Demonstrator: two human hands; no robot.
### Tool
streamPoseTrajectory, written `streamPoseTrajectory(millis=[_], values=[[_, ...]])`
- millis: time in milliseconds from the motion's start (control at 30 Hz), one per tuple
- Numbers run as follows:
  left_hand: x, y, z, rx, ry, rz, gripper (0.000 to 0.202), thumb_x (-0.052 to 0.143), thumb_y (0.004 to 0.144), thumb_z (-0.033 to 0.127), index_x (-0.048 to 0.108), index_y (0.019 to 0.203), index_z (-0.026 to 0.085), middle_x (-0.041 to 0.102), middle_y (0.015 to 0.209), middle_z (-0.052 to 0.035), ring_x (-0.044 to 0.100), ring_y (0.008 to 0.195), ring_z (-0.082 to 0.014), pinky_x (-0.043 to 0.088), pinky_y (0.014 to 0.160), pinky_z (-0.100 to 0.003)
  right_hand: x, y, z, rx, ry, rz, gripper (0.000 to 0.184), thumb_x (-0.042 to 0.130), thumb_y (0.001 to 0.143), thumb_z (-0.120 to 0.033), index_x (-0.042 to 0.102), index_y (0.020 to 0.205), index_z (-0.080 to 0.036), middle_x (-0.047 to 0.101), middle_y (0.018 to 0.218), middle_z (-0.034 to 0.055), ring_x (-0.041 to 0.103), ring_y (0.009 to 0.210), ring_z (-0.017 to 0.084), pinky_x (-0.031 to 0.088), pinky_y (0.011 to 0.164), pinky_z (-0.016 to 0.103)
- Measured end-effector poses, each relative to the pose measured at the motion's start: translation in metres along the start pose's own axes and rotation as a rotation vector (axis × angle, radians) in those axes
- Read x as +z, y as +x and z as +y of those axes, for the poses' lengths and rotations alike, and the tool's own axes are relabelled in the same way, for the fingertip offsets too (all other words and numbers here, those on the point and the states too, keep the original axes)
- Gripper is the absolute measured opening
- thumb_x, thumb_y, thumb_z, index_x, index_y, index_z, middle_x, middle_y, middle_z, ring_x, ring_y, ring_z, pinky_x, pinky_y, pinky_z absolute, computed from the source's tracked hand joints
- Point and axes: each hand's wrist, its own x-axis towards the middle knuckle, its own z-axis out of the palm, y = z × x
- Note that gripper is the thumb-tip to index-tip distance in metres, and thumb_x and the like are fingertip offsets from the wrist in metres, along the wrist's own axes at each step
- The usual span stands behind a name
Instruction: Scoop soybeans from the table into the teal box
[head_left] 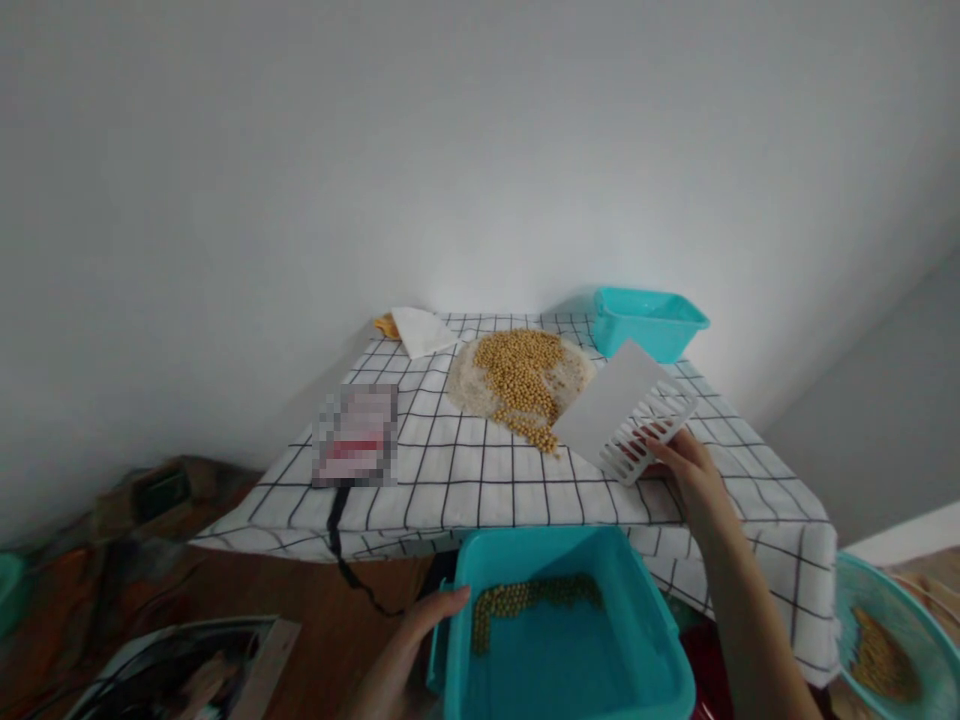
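Note:
My left hand [429, 618] grips the left rim of a turquoise plastic tub [637, 660] held below the table's front edge; a strip of yellow beans [536, 597] lies inside it. My right hand [686, 462] holds a white slotted plastic scoop [624, 412] by its back edge, its flat lip resting on the tablecloth beside a heap of yellow beans [521, 375] spread on a pale round sheet [466, 382].
The table carries a black-checked white cloth [465, 480]. On it sit a second turquoise tub [649, 322] at the back right, a folded white paper [424, 330] at the back, and a blurred card [355, 435] on the left. A teal bowl with beans [892, 640] stands at lower right.

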Motion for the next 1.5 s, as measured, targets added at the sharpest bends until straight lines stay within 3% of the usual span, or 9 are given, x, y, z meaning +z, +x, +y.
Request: streamPoseTrajectory(millis=[100,233,433,567,700,967,1067,1233,1500], values=[[0.001,-0.002,0.000,0.054,0.037,0.107,0.037,0.081,0.050,0.052,0.079,0.078,0.028,0.077,0.111,-0.0092,0.051,0.126,-0.0419,0.041,0.105,-0.053,-0.003,-0.002,0.002,-0.026,0.054,0.023,0.027,0.075,0.068,-0.032,0.069,0.092,-0.022,0.073,0.083,0.0030,0.068,0.073,0.022,0.055,0.059,0.030],[0.006,-0.004,0.004,-0.025,0.009,0.032,0.030,0.078,0.056,0.049,0.079,0.078,0.028,0.077,0.110,-0.0089,0.055,0.122,-0.0398,0.043,0.103,-0.052,-0.005,-0.007,0.000,-0.021,0.092,0.014,0.025,0.075,0.067,-0.032,0.070,0.089,-0.022,0.073,0.083,0.0033,0.068,0.072,0.022,0.055,0.062,0.032],[0.011,-0.009,0.009,0.086,0.086,0.046,0.037,0.082,0.048,0.049,0.079,0.079,0.028,0.076,0.114,-0.0086,0.055,0.122,-0.0404,0.049,0.097,-0.048,-0.003,-0.011,-0.001,0.015,0.096,0.002,0.025,0.075,0.066,-0.030,0.071,0.089,-0.023,0.073,0.083,0.0024,0.069,0.073,0.022,0.054,0.068,0.033],[0.023,-0.012,0.018,-0.156,-0.020,0.049,0.033,0.080,0.051,0.050,0.078,0.071,0.025,0.081,0.095,-0.0110,0.061,0.114,-0.0413,0.045,0.099,-0.053,-0.003,-0.011,-0.001,0.009,0.114,-0.028,0.028,0.074,0.066,-0.028,0.071,0.093,-0.023,0.073,0.087,0.0025,0.068,0.076,0.022,0.054,0.070,0.033],[0.031,-0.014,0.025,-0.146,-0.067,0.073,0.032,0.084,0.042,0.048,0.076,0.064,0.026,0.082,0.090,-0.0094,0.059,0.118,-0.0412,0.042,0.104,-0.051,-0.004,-0.010,-0.002,0.001,0.100,-0.063,0.029,0.074,0.067,-0.029,0.071,0.095,-0.024,0.074,0.093,0.0030,0.068,0.083,0.024,0.053,0.075,0.034],[0.043,-0.018,0.035,-0.299,-0.137,0.060,0.019,0.080,0.056,0.040,0.075,0.066,0.024,0.082,0.079,-0.0092,0.054,0.124,-0.0382,0.031,0.111,-0.050,-0.002,-0.014,-0.005,0.003,0.078,-0.041,0.021,0.072,0.067,-0.028,0.072,0.088,-0.024,0.074,0.092,0.0019,0.068,0.084,0.023,0.052,0.077,0.034],[0.044,-0.018,0.035,-0.293,-0.154,0.084,0.014,0.079,0.059,0.036,0.074,0.063,0.024,0.083,0.078,-0.0073,0.050,0.128,-0.0350,0.026,0.114,-0.047,-0.001,-0.015,-0.006,0.012,0.073,-0.046,0.022,0.072,0.067,-0.027,0.072,0.089,-0.025,0.074,0.092,0.0010,0.067,0.082,0.023,0.052,0.077,0.034],[0.042,-0.017,0.037,-0.376,-0.242,0.000,0.009,0.074,0.068,0.031,0.075,0.070,0.022,0.082,0.073,-0.0067,0.062,0.117,-0.0329,0.038,0.108,-0.047,-0.003,-0.015,-0.006,0.040,0.089,-0.068,0.022,0.072,0.066,-0.025,0.073,0.088,-0.023,0.074,0.089,0.0016,0.067,0.082,0.022,0.052,0.077,0.033],[0.045,-0.020,0.033,-0.275,-0.141,-0.011,0.019,0.076,0.062,0.045,0.075,0.062,0.026,0.082,0.080,-0.0085,0.060,0.118,-0.0370,0.035,0.109,-0.050,-0.005,-0.015,-0.006,0.067,0.105,-0.088,0.023,0.072,0.066,-0.026,0.072,0.088,-0.023,0.074,0.089,0.0026,0.067,0.081,0.024,0.053,0.077,0.036]])
